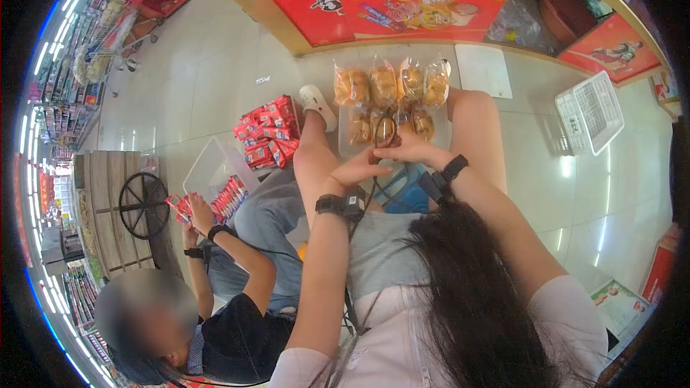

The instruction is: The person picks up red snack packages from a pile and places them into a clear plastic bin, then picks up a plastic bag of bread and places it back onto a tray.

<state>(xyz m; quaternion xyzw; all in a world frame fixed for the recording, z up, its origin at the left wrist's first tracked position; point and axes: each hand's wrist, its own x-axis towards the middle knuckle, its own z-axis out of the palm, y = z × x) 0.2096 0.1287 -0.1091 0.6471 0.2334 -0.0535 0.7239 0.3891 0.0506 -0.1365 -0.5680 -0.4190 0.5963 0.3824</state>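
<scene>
My left hand (358, 167) and my right hand (411, 148) meet over my lap, fingertips close together. A thin dark cord (387, 129) loops up from between them and passes in front of the bagged bread. The fingers are closed, but what exactly each pinches is too small to tell. Just beyond, a clear plastic bin (350, 145) holds several round brown breads in clear bags (361, 128). More bagged breads (384, 85) stand upright in a row at its far side. Black bands circle both wrists.
At the left, a co-worker's hands (201, 213) hold red packets near a clear bin (208, 172). Red packets (269, 129) are piled on the floor. A white basket (591, 111) stands right, a white board (483, 72) lies by the red display stand (402, 0).
</scene>
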